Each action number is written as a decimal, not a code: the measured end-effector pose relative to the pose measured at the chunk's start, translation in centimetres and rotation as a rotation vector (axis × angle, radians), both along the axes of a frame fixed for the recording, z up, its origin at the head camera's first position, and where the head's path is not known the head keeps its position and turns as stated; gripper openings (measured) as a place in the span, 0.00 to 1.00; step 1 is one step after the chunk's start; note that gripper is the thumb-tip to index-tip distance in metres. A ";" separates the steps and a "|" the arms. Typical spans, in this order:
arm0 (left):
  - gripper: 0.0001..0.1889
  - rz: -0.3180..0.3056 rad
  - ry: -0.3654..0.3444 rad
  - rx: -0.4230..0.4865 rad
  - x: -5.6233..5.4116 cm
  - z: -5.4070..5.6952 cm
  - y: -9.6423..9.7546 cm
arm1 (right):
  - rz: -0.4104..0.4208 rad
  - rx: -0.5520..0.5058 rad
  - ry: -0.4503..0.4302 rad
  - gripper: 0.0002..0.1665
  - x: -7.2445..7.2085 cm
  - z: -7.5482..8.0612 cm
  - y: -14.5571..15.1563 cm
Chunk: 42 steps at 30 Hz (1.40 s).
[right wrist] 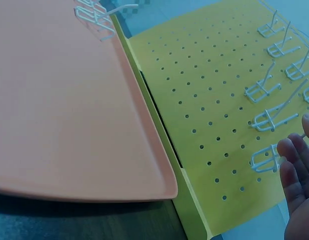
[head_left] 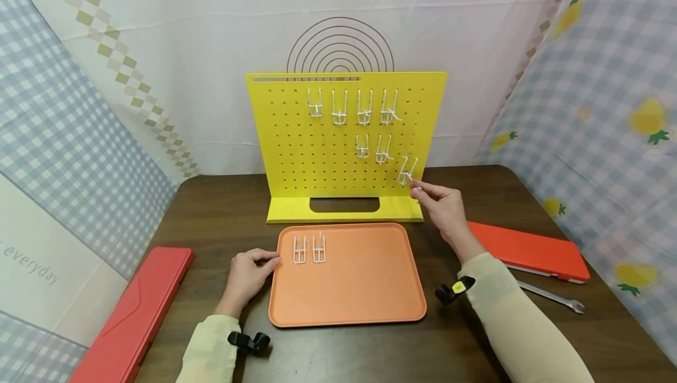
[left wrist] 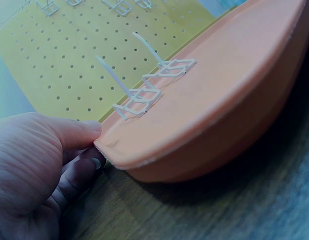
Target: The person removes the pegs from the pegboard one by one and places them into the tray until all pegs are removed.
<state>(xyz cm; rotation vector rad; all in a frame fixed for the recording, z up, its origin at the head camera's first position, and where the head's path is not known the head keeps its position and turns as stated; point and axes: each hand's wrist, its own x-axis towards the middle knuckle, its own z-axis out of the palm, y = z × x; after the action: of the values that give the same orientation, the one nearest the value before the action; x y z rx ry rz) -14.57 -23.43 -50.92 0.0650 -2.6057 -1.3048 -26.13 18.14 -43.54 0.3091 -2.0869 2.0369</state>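
Note:
A yellow pegboard (head_left: 317, 165) stands upright at the back, with several white wire hooks (head_left: 339, 114) on it in two rows. Low on its right side, my right hand (head_left: 444, 210) pinches the end of another white wire hook (head_left: 405, 172); the right wrist view shows this hook (right wrist: 264, 159) against the board, with the fingertips (right wrist: 287, 147) at its near end. My left hand (head_left: 248, 274) grips the left rim of an orange tray (head_left: 359, 277), thumb on top and fingers below. Two more wire hooks (head_left: 300, 250) lie side by side at the tray's upper left.
On the left of the brown table (head_left: 222, 207) lies a long red case (head_left: 143, 306). Behind my right forearm are an orange-red case (head_left: 534, 251) and a metal wrench (head_left: 555, 298). Patterned cloth (head_left: 211, 48) hangs around the back and sides.

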 end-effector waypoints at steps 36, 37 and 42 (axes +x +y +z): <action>0.04 0.005 -0.017 0.009 0.1 0.1 0.0 | 0.000 0.171 0.125 0.13 4.8 2.0 -3.0; 0.04 0.005 -0.017 0.008 0.1 0.1 0.0 | -0.001 0.170 0.119 0.13 4.9 2.0 -3.1; 0.04 0.004 -0.018 0.005 0.1 0.2 0.0 | -0.004 0.196 0.130 0.11 5.5 1.9 -3.8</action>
<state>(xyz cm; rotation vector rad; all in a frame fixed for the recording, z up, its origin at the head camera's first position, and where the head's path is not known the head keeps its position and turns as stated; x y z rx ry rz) -14.48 -23.44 -50.72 0.0828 -2.6164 -1.3160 -20.66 14.33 -41.61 0.4563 -2.2064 1.7607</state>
